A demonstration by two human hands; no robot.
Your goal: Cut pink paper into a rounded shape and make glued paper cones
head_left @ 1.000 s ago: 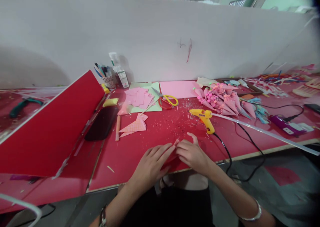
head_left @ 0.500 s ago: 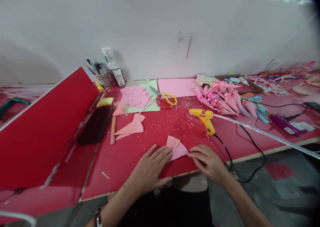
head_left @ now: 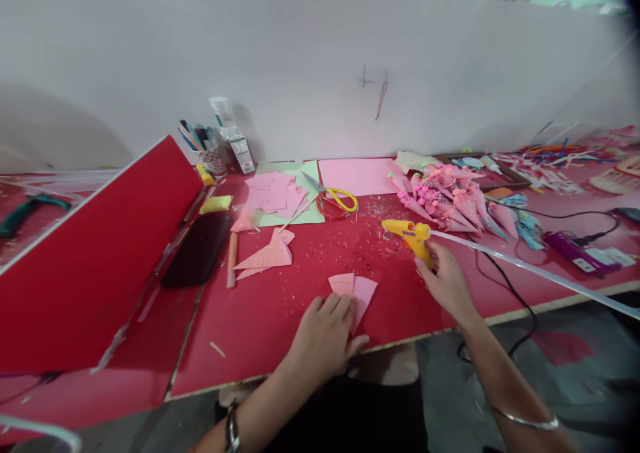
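Note:
My left hand [head_left: 324,336] lies flat, fingers stretched, on a folded pink paper piece [head_left: 356,289] near the front edge of the red table [head_left: 280,306]. My right hand [head_left: 447,281] is closed round the handle of the yellow glue gun [head_left: 407,230], which rests on the table with a long clear glue stick [head_left: 540,273] running out to the right and a black cord hanging off the edge.
Yellow-handled scissors [head_left: 336,198], pink and green paper sheets [head_left: 353,174] and a heap of pink paper cones [head_left: 450,200] lie further back. A tilted red board [head_left: 95,266], a black phone [head_left: 196,250], a pen cup [head_left: 209,153] and more cut pink shapes [head_left: 265,256] sit to the left.
My right hand left the pink paper and moved right and forward to grasp the glue gun. My left hand stayed pressing on the paper, which now shows unfolded beside it.

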